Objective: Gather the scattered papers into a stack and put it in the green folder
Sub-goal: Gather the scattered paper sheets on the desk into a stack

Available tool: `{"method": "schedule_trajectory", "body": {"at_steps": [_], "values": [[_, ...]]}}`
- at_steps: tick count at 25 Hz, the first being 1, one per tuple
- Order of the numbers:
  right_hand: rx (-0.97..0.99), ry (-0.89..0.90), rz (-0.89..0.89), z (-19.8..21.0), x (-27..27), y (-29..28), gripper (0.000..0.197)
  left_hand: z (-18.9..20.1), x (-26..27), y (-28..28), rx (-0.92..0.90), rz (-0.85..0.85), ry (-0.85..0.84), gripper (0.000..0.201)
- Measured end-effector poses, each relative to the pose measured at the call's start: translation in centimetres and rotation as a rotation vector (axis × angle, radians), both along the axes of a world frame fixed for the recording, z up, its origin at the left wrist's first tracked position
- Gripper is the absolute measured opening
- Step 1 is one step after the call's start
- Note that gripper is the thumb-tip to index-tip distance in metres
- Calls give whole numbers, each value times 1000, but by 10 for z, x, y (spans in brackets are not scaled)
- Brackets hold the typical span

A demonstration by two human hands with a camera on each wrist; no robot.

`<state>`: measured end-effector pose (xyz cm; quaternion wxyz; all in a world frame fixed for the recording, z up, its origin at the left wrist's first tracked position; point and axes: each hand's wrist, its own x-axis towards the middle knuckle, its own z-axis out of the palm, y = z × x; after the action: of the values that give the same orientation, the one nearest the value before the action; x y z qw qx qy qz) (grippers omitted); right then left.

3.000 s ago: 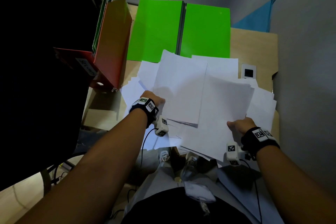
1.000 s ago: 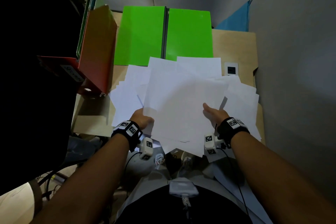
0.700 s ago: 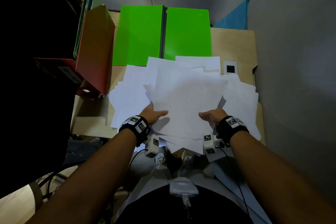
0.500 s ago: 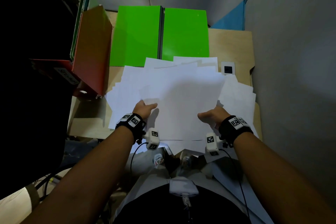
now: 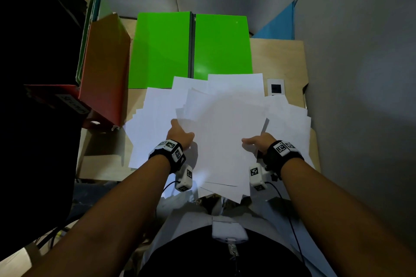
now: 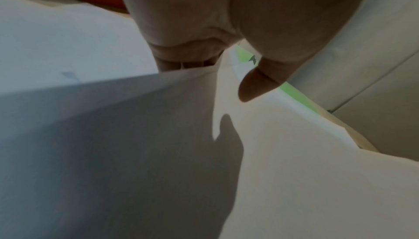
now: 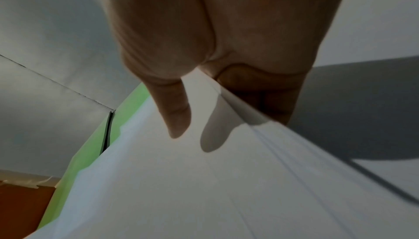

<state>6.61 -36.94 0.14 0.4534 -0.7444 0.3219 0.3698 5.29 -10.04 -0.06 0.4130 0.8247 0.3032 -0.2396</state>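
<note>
"Where are the papers (image 5: 221, 132)?"

"On the wooden desk (image 5: 279, 58), in a messy pile just in front of the green folder (image 5: 189, 48). The folder lies open and flat, and the far sheets lie over its near edge."

"What is the left hand (image 5: 179, 134) doing?"

"It holds the left side of the top bunch. Its fingers are tucked under the sheets and its thumb is on top."

"And the right hand (image 5: 258, 141)?"

"It pinches the right side the same way, thumb above and fingers below."

"What stands left of the folder?"

"A red binder (image 5: 103, 67), standing up."
</note>
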Motion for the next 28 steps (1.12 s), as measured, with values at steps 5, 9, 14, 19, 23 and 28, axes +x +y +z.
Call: {"method": "schedule_trajectory", "body": {"at_steps": [5,9,14,19,23,28], "values": [[6,-31,-82,-5,6,13,78,5,16,-16,-94,3,-115,79],[9,-82,-125,-14,10,17,67,3,25,-30,-68,-155,-76,92],[38,73,-140,-8,-2,20,35,4,21,-41,-179,-80,-81,117],[83,-15,-81,-13,-4,18,48,4,15,-31,-226,-39,-131,103],[136,-214,-29,23,8,8,37,7,19,-2,-325,130,-183,105],[289,-554,18,73,32,8,48,48,24,-3,-531,203,-347,67]]}}
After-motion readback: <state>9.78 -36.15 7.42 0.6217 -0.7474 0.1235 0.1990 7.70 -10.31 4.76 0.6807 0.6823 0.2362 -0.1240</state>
